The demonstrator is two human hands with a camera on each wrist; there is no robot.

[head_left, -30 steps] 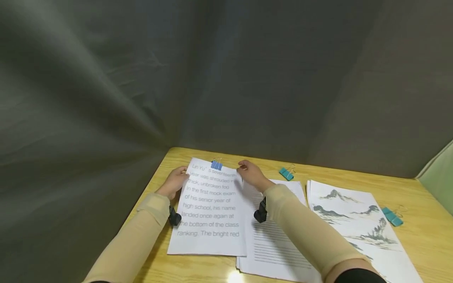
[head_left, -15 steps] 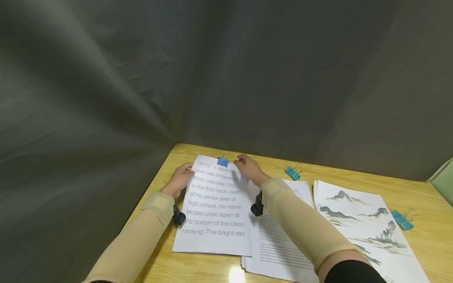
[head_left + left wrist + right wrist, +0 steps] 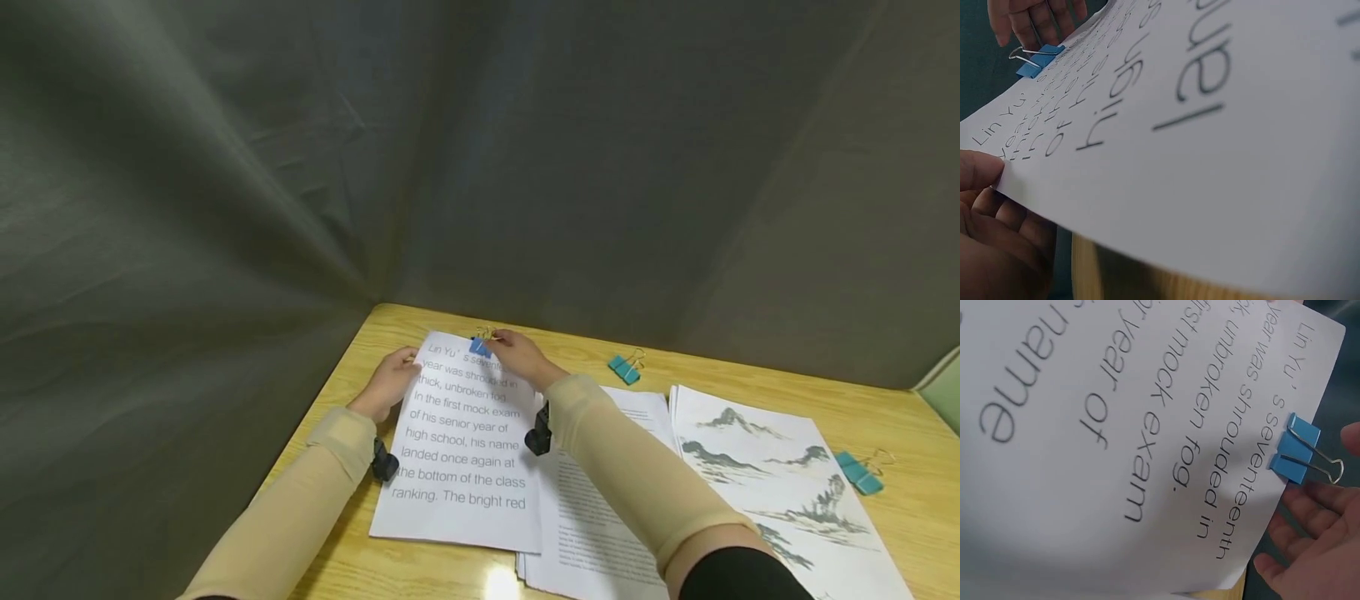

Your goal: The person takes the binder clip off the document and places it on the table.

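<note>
My left hand [image 3: 388, 385] pinches the left edge of a printed paper [image 3: 457, 458] near its top corner, thumb on top and fingers below. A blue binder clip [image 3: 1295, 448] grips the paper's top edge, its wire handle pointing away from the text. Beside that clip is my right hand [image 3: 520, 358]. In the right wrist view its fingers [image 3: 1307, 515] reach under the clip, while the thumb stands apart from the wire handle. Whether the fingertips touch the clip's back is hidden. The paper is tilted, top edge raised, and overlaps another text stack.
The second stack of printed text [image 3: 600, 533] lies under my right forearm. Right of it are sheets with a mountain ink painting [image 3: 780, 483]. One teal binder clip [image 3: 625, 368] lies behind the stacks, another teal clip [image 3: 859, 473] at the right. A dark curtain [image 3: 570, 167] borders the wooden table.
My right hand has moved left from the paper's top right corner to the blue binder clip. My left hand keeps its hold on the left edge. The view has shifted slightly.
</note>
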